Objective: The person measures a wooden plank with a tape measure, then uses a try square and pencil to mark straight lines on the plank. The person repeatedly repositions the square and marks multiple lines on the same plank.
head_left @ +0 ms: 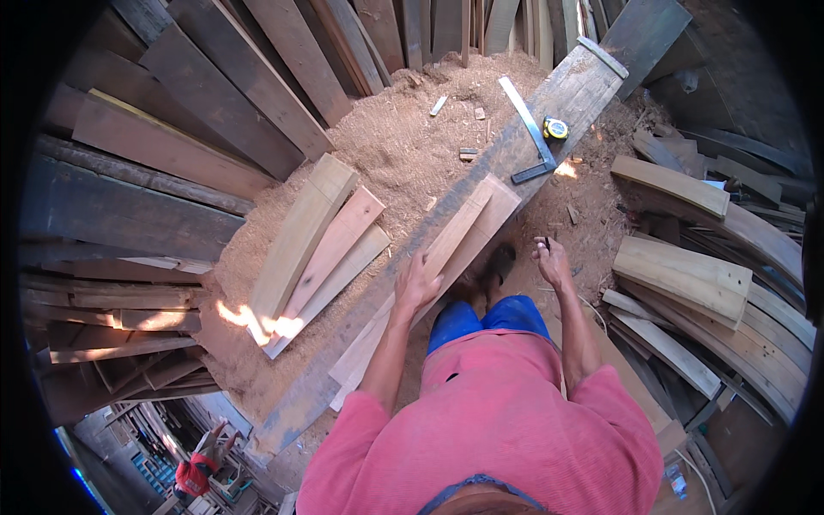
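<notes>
Two pale boards lie overlapped on a long, worn plank [592, 81]. A narrower board [455, 230] rests against or on a wider board [493, 215]; the exact overlap is partly hidden. My left hand [416, 283] grips them near the middle, fingers bent over the wood. My right hand [552, 260] is closed in the air to the right of the boards, around a short dark stick, perhaps a pencil [548, 244]. Beyond the boards' far end, a try square [534, 129] with a dark stock lies on the plank. A yellow and black tape measure [556, 129] sits beside it.
Left of the plank, three cut boards [313, 232] lie on heaped sawdust [386, 120]. Long planks [249, 77] lean along the far and left sides. Stacked timber [687, 275] fills the right. A person in red [194, 474] is at lower left.
</notes>
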Motion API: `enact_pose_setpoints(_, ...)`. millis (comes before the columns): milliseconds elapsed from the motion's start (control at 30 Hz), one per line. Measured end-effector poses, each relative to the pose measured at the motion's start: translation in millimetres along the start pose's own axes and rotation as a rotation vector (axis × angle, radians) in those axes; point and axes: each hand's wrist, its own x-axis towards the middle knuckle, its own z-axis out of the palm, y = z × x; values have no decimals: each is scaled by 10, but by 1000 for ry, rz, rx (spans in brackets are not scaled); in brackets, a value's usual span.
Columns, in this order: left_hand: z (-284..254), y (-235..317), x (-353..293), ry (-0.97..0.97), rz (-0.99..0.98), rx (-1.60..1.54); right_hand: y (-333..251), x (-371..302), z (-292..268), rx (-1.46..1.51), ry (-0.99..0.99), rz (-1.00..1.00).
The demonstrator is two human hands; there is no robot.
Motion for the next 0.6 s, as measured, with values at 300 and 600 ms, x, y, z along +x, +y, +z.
enact_pose_setpoints(300,-678,-995,-663,-86,18,-489,-775,-442,76,-193,18,-116)
enact_pose_setpoints(600,-2495,-1195,-912,266,118,-1080,-1796,-961,708,-114,-246,-308)
